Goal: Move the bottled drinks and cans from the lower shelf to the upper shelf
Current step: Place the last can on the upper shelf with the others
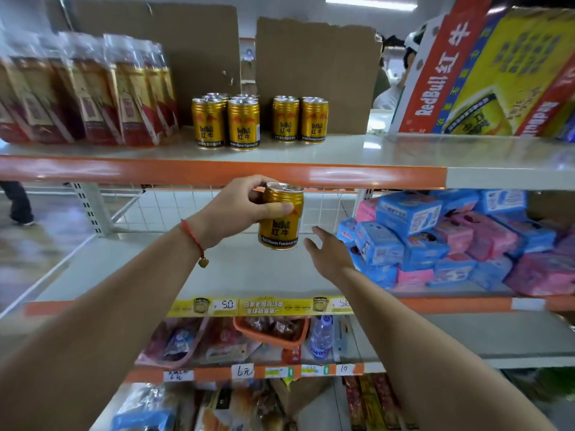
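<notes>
My left hand grips a gold can just below the upper shelf; right hand open, empty. Next, I'd lift it beside the shelved cans.

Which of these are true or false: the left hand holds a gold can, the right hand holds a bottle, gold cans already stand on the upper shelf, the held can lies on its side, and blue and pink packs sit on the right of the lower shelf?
1. The left hand holds a gold can. True.
2. The right hand holds a bottle. False: it is open and empty, fingers spread beside the can.
3. Gold cans already stand on the upper shelf. True.
4. The held can lies on its side. False: it is roughly upright, in the air below the upper shelf's orange edge.
5. Blue and pink packs sit on the right of the lower shelf. True.
</notes>
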Available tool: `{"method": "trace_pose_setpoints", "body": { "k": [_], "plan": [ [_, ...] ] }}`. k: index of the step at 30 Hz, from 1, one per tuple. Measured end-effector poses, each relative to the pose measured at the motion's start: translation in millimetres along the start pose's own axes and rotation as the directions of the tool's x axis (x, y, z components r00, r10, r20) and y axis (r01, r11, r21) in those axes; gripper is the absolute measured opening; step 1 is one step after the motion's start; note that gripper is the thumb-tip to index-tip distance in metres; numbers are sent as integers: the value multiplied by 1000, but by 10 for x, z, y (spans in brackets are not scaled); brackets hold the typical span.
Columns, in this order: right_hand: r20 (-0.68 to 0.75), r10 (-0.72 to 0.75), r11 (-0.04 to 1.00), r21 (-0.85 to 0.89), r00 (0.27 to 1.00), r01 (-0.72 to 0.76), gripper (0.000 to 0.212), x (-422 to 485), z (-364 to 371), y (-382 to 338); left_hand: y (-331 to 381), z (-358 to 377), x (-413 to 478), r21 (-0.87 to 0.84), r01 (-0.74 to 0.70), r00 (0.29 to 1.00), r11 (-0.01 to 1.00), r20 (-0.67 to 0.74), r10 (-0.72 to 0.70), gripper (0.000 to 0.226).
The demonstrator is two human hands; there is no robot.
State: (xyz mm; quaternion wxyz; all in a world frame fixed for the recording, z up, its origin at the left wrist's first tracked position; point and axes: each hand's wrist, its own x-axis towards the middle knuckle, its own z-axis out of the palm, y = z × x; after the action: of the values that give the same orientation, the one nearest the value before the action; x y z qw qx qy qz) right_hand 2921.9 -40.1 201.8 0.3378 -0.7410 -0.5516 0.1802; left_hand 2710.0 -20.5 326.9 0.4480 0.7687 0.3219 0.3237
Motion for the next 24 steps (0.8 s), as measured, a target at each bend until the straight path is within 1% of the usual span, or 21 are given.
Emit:
{"method": "trace_pose_setpoints", "body": {
  "k": [3, 8, 11, 15, 17, 20, 22, 24],
  "plan": [
    [2, 17, 1000, 10, 1000, -17, 53, 30, -25, -1, 191, -25, 79, -54, -28, 999, 998, -17, 27, 54],
    [4, -4, 1000, 26, 1000, 4, 52, 143, -95, -78, 498, -136, 312, -112, -64, 998, 992, -30, 61, 54],
    [-10, -7, 1000, 3, 1000, 7, 52, 230, -168, -128, 623, -182, 499, -116, -82, 996, 990, -45, 77, 42],
    [-19, -18, 996, -88, 1000, 16, 51, 317, -239, -156, 748, -250, 806, -170, -49, 999, 984, -23, 46, 43],
    [-6, -4, 997, -83, 1000, 3, 51, 355, -240, -135, 789, -272, 965, -208, -51, 999, 977, -11, 50, 36],
    [11, 10, 999, -33, 1000, -10, 50, 408, -225, -131, 760, -299, 1190, -207, -65, 997, 976, -50, 56, 25],
    [4, -12, 999, -39, 1000, 12, 51, 433, -262, -206, 691, -313, 1302, -197, -69, 995, 978, -90, 52, 24],
    [-15, -64, 996, -61, 998, 63, 52, 433, -341, -349, 617, -325, 1390, -189, -72, 991, 979, -121, 50, 28]
  ]
}}
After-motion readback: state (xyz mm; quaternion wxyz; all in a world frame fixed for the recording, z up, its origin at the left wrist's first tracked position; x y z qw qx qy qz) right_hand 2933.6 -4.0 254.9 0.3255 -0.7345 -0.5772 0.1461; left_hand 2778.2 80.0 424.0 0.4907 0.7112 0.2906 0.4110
